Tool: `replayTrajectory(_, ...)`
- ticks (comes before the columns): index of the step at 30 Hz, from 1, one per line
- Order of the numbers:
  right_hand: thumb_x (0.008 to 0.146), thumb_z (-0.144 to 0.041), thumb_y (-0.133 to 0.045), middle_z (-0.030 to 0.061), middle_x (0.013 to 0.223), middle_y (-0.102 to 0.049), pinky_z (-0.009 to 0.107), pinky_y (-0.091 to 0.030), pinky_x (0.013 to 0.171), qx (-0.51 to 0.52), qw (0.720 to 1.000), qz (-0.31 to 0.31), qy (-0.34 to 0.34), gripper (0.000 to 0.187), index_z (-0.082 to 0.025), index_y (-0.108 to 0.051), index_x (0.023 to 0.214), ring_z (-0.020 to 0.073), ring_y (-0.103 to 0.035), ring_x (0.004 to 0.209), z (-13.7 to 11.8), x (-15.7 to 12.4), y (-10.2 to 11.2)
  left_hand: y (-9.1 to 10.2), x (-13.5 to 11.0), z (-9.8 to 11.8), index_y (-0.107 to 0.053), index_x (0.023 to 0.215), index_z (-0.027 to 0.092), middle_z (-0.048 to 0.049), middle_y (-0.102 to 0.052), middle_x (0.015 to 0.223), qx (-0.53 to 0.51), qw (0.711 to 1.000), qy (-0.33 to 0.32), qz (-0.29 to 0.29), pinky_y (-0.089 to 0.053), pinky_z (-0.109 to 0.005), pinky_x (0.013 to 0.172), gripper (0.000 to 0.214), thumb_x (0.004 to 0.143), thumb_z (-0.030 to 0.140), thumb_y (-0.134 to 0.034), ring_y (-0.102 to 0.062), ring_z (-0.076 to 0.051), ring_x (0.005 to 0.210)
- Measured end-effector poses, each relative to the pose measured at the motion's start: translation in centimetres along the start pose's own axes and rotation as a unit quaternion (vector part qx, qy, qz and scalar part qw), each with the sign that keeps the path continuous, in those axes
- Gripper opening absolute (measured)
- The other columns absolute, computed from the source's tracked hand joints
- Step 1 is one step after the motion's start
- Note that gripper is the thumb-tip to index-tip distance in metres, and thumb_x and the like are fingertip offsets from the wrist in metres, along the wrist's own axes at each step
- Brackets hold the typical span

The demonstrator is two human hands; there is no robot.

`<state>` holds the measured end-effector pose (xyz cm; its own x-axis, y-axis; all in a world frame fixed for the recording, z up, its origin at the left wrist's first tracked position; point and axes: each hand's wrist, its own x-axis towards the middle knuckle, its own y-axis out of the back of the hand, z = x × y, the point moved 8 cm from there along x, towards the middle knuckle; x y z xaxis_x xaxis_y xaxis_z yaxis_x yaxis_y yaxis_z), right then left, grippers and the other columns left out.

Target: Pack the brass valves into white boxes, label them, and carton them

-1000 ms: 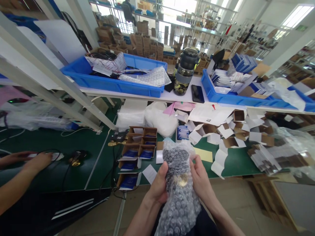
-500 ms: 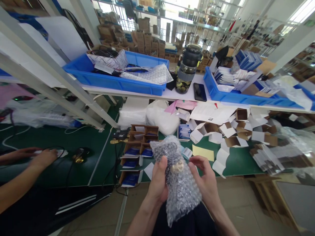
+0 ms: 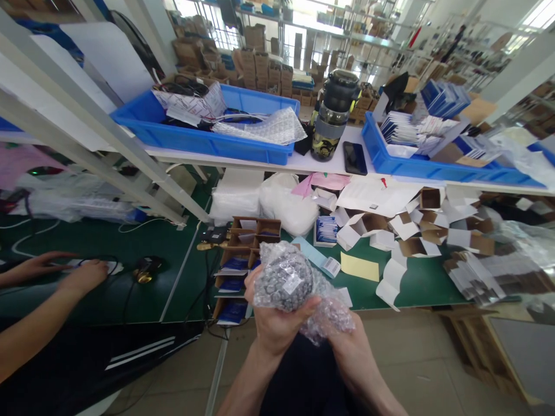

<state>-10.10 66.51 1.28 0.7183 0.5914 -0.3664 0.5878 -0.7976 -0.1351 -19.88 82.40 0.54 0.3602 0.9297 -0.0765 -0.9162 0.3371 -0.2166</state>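
Note:
A bubble-wrap package (image 3: 284,277) with something dark and round inside is held up in front of me, above the bench's near edge. My left hand (image 3: 275,329) is wrapped round its dark bulging end, thumb on the near side. Around the crumpled, paler tail of the wrap, my right hand (image 3: 347,335) is closed, its fingers partly hidden. A small pale label shows on the dark end. Just beyond lie a light blue strip with a label (image 3: 318,257) and a yellow paper (image 3: 359,267) on the green bench.
Cardboard compartments with blue packets (image 3: 234,286) stand left of my hands. A co-worker's hands (image 3: 82,274) handle a cable at far left. Open small boxes (image 3: 416,248) crowd the right. On the shelf are blue trays (image 3: 195,138), a large bottle (image 3: 332,115) and a phone (image 3: 354,158).
The package has been turned and its loose lower end gathered up. My right hand has gone from open beside it to gripping that end. My left hand has shifted round the dark end.

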Motion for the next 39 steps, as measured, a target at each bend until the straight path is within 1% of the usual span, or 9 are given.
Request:
replayTrajectory(3,0.08,-0.047,-0.084,0.0103,0.11,-0.079,0.046,-0.056,0.098,-0.012,1.0,-0.016,0.007,0.04,-0.021,-0.08,0.109,0.0334,-0.073,0.103,-0.2,-0.3,-0.7,0.9,-0.1,1.3,-0.051,0.127,0.023,-0.012,-0.052,0.137,0.11,0.982,-0.15,-0.023,-0.035,-0.048,0.12,0.102,0.039,0.021,-0.103,-0.049,-0.035,0.136)
replayTrajectory(7,0.082,-0.048,-0.081,0.0112,0.109,-0.079,0.046,-0.056,0.1,-0.025,1.0,0.002,0.001,0.041,-0.019,-0.079,0.111,0.0324,-0.073,0.102,-0.4,-0.6,-0.7,0.2,-0.5,-0.9,-0.045,0.134,0.025,-0.0117,-0.053,0.136,0.056,0.993,-0.035,-0.096,-0.048,-0.039,0.106,0.08,0.069,0.025,-0.091,-0.059,-0.028,0.124)
replayTrajectory(10,0.084,-0.048,-0.079,0.0112,0.107,-0.079,0.043,-0.058,0.095,-0.077,0.996,0.025,0.021,0.041,-0.019,-0.076,0.112,0.0311,-0.072,0.097,-1.2,-0.8,-0.2,0.2,-1.2,-1.4,-0.045,0.134,0.026,-0.011,-0.053,0.138,0.013,0.995,0.017,-0.095,-0.047,-0.038,0.107,0.08,0.068,0.026,-0.091,-0.059,-0.028,0.125)
replayTrajectory(20,0.089,-0.042,-0.073,0.0056,0.116,-0.069,0.031,-0.052,0.093,-0.077,0.993,0.049,0.074,0.034,-0.026,-0.065,0.119,0.0242,-0.065,0.105,-4.1,-2.1,0.0,1.2,-1.5,5.2,-0.06,0.122,0.029,-0.0053,-0.061,0.123,0.128,0.958,-0.246,-0.076,-0.045,-0.045,0.111,0.089,0.044,0.018,-0.1,-0.054,-0.031,0.124)
replayTrajectory(25,0.086,-0.045,-0.076,0.0028,0.11,-0.068,0.03,-0.051,0.081,0.006,1.0,-0.01,0.013,0.045,-0.029,-0.057,0.123,0.022,-0.063,0.092,-3.6,-2.2,-0.6,1.0,-1.5,3.6,-0.047,0.135,0.032,-0.0107,-0.049,0.143,0.061,0.967,-0.165,-0.185,-0.041,-0.053,0.115,0.077,0.069,0.022,-0.086,-0.047,-0.034,0.138)
replayTrajectory(30,0.088,-0.041,-0.074,-0.0002,0.101,-0.064,0.029,-0.05,0.083,0.017,0.993,-0.107,-0.034,0.042,-0.029,-0.051,0.121,0.0197,-0.061,0.09,-1.8,-1.4,-1.1,1.4,-3.5,2.1,-0.027,0.154,0.027,-0.0238,-0.031,0.155,0.183,0.897,-0.21,-0.342,-0.033,-0.065,0.119,0.138,0.04,0.052,-0.102,-0.034,-0.05,0.147)
replayTrajectory(34,0.092,-0.032,-0.07,0.0055,0.119,-0.066,0.035,-0.049,0.101,-0.059,0.988,-0.129,-0.058,0.043,-0.025,-0.051,0.13,0.0222,-0.063,0.109,-0.8,-1.5,-1.8,1.8,-4.2,0.8,-0.022,0.157,0.031,-0.0242,-0.022,0.164,0.247,0.859,-0.268,-0.36,-0.038,-0.062,0.118,0.127,0.056,0.022,-0.098,-0.031,-0.046,0.151)
replayTrajectory(37,0.093,-0.032,-0.07,0.0083,0.123,-0.067,0.035,-0.054,0.094,-0.093,0.976,-0.173,-0.092,0.053,-0.024,-0.047,0.141,0.0224,-0.069,0.104,-1.0,-2.4,-2.8,2.3,-3.8,-0.6,-0.032,0.152,0.034,-0.0194,-0.036,0.16,0.199,0.901,-0.221,-0.315,-0.044,-0.059,0.114,0.116,0.057,0.007,-0.092,-0.045,-0.043,0.144)
replayTrajectory(39,0.092,-0.035,-0.073,0.0089,0.122,-0.069,0.033,-0.057,0.084,-0.095,0.967,-0.211,-0.107,0.059,-0.025,-0.046,0.144,0.0226,-0.072,0.099,-1.5,-2.8,-3.0,3.3,-3.2,-2.7,-0.036,0.149,0.033,-0.0149,-0.055,0.146,0.144,0.952,-0.088,-0.256,-0.054,-0.052,0.105,0.112,0.055,0.008,-0.093,-0.061,-0.038,0.127)
